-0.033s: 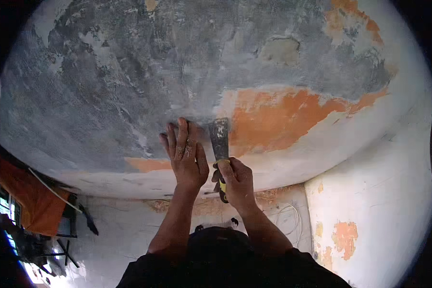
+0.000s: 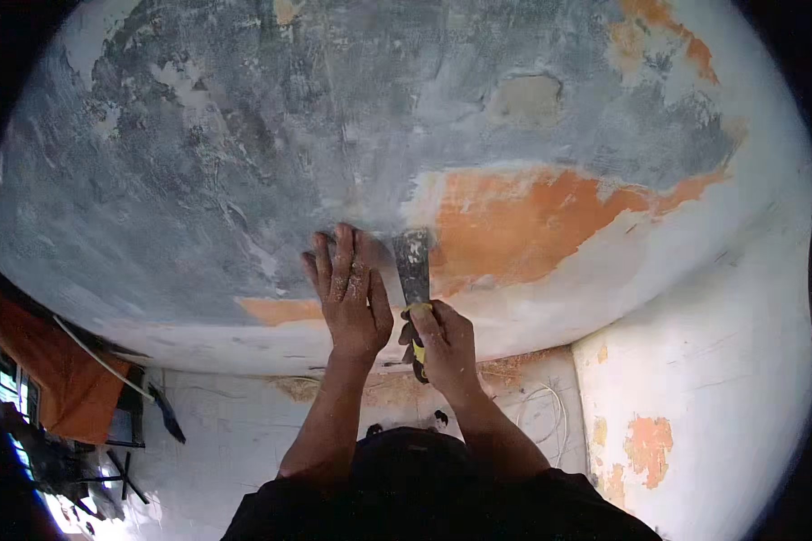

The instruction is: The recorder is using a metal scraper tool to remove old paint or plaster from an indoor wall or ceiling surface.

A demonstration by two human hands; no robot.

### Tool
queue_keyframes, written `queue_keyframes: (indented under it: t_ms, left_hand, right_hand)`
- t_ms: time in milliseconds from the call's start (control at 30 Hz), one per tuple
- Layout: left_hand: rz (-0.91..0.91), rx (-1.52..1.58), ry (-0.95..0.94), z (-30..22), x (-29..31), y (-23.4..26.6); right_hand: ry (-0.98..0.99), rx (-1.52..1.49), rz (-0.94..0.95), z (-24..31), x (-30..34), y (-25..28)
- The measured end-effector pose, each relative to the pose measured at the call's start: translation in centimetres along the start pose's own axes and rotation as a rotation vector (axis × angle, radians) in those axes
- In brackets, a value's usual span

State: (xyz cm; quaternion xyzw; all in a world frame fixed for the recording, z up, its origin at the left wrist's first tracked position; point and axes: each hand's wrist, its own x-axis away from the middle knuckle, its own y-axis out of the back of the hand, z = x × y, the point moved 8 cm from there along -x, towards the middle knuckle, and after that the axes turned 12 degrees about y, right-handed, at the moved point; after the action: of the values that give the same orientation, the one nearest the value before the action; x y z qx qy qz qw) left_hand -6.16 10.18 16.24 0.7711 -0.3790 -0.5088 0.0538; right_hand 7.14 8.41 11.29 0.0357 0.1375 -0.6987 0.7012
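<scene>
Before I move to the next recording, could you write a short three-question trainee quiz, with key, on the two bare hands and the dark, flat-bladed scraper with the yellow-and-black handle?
1. Multiple choice: which hand grips the dark, flat-bladed scraper with the yellow-and-black handle?
A) left
B) right
C) both

2. True or false: the bare left hand is closed in a fist.

3. Fill in the blank: the large, ragged-edged patch to the right of the scraper's blade is ____ in colour.

Key:
1. B, the bare right hand.
2. False; its fingers are extended.
3. Orange.
</scene>
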Motion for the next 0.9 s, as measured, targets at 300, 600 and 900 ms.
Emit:
queue_keyframes:
  t_ms: [300,600,900]
  left_hand:
    - [-0.012,0.047,-0.001,0.1,-0.1,-0.6]
    - [0.006,0.061,-0.01,0.0,-0.2,-0.7]
    - [0.005,0.055,-0.008,0.4,0.0,-1.1]
  right_hand:
    - [-0.043,-0.03,0.006,-2.1,0.3,0.8]
    - [-0.096,-0.046,0.006,-2.2,0.7,1.4]
    - [-0.131,-0.032,-0.035,-2.6,0.9,1.2]
